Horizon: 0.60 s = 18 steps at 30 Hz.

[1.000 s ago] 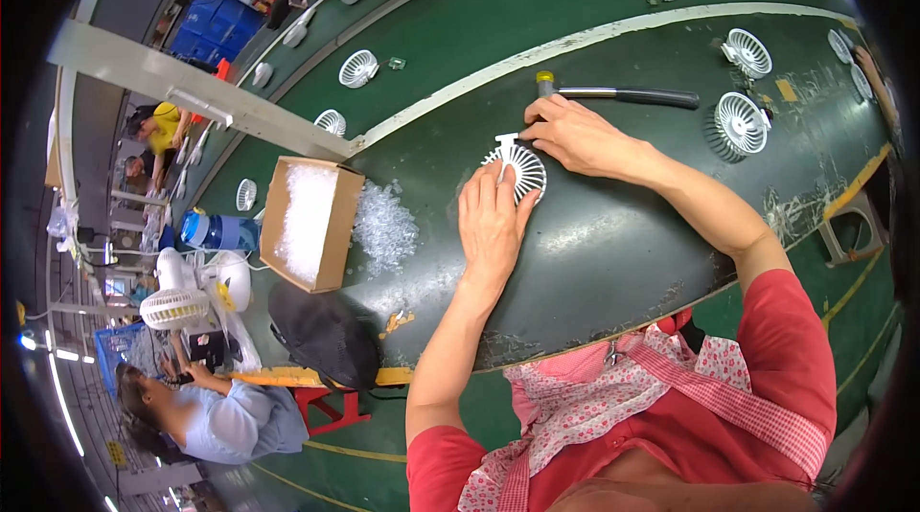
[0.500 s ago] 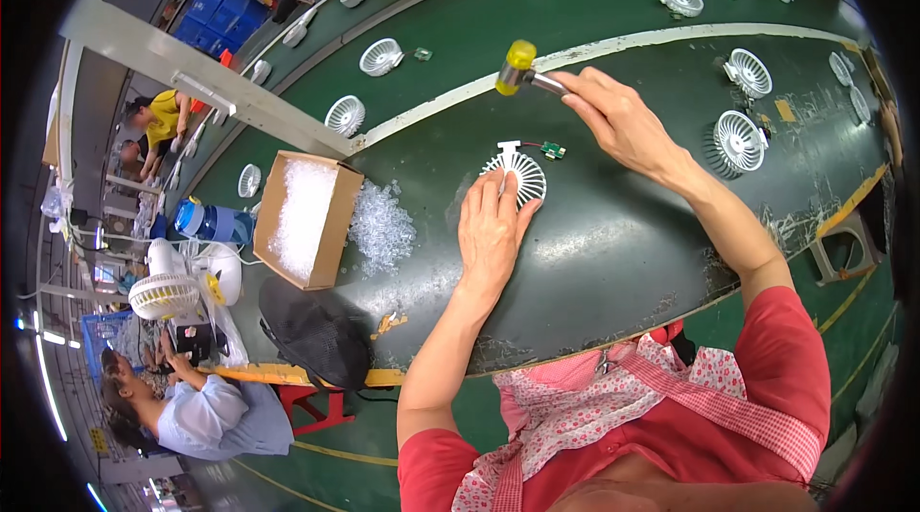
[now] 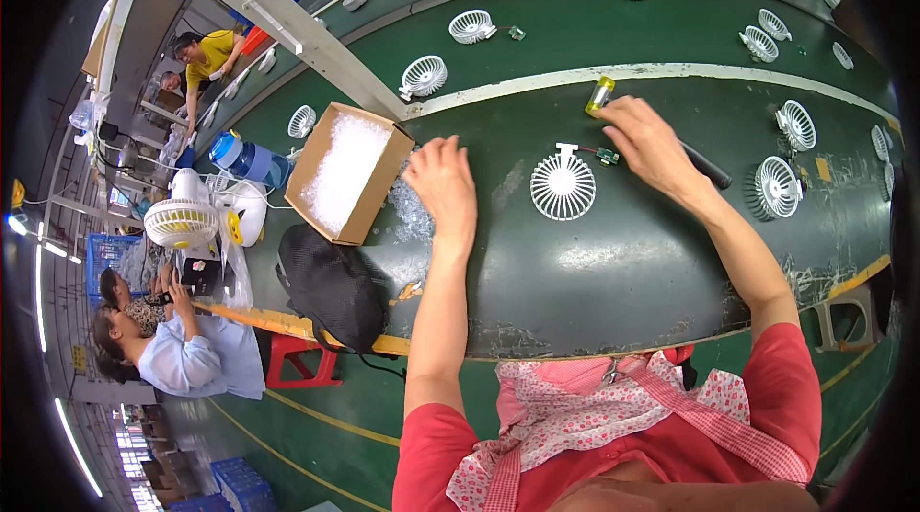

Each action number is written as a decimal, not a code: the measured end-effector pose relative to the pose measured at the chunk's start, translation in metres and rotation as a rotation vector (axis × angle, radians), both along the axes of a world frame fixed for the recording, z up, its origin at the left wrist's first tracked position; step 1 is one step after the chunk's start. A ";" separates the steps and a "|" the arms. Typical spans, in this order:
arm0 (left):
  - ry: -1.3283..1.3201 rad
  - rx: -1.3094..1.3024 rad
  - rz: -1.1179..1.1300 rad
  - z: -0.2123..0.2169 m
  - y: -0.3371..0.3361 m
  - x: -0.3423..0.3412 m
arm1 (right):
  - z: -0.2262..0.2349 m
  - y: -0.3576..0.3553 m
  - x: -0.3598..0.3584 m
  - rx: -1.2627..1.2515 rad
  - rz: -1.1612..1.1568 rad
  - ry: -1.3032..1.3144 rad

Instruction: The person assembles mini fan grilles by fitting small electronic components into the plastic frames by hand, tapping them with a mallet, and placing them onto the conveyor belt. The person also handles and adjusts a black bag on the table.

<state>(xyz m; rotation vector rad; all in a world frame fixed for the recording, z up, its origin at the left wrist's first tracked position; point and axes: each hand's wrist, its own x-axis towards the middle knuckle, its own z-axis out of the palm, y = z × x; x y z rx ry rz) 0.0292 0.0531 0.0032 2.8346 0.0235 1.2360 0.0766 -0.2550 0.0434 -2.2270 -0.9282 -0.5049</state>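
Observation:
My left hand point(image 3: 443, 188) is over the edge of a pile of small clear plastic pieces point(image 3: 412, 215) beside the cardboard box. Its fingers are stretched and slightly apart, with nothing visible in them. My right hand point(image 3: 654, 146) is curled over a small mallet point(image 3: 601, 95) with yellow ends, low over the table. The mallet's dark handle sticks out past my wrist, and my palm hides its middle. Between my hands a round white fan grille point(image 3: 563, 188) lies flat, its short neck pointing away from me. A small green circuit board point(image 3: 607, 157) is wired to it.
The open cardboard box point(image 3: 376, 188) holds more clear pieces. A black mesh bag point(image 3: 331, 287) lies near the table's front edge. More white grilles point(image 3: 778, 186) sit at the right and along the green belt point(image 3: 537, 33) beyond. Left are a blue bottle point(image 3: 251, 159), desk fan point(image 3: 182, 221) and other people.
My left hand has let go of the grille and moved left to the clear pieces. My right hand has brought the mallet down to the table. The view has shifted.

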 end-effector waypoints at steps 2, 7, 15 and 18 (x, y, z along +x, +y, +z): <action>0.025 -0.021 0.092 -0.004 0.014 0.003 | -0.012 0.011 0.002 -0.071 0.091 0.018; 0.113 -0.024 0.131 -0.006 0.020 0.005 | -0.020 0.032 -0.004 -0.144 0.124 0.151; 0.020 -0.282 -0.068 0.010 -0.005 0.000 | -0.034 0.035 -0.008 0.192 0.157 0.251; 0.272 -0.982 -0.292 0.011 -0.023 -0.006 | -0.027 0.040 -0.016 0.347 0.183 0.378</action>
